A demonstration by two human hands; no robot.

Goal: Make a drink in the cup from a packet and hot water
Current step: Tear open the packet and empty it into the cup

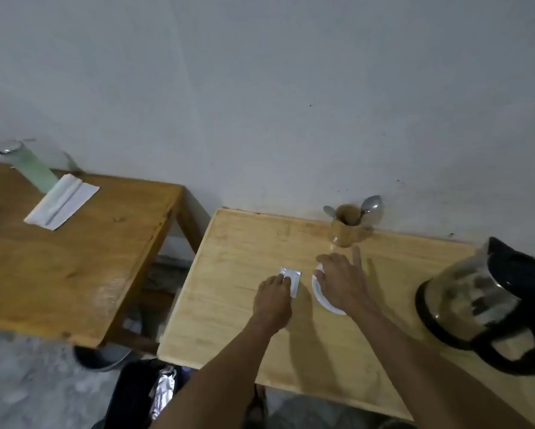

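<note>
A small silvery-white packet (293,278) lies flat on the light wooden table (244,274). My left hand (272,300) is on its near corner, fingers curled onto it. Just to the right sits a white cup (323,297), of which only the rim shows, since my right hand (342,281) is spread over the top of it with the index finger stretched out. A glass kettle (479,305) with a black base and handle stands at the table's right side.
A wooden holder (346,226) with two spoons stands at the back by the wall. A darker wooden table (74,243) to the left carries a glass bottle (34,168) and folded paper (62,201). A dark bin (142,394) sits on the floor below.
</note>
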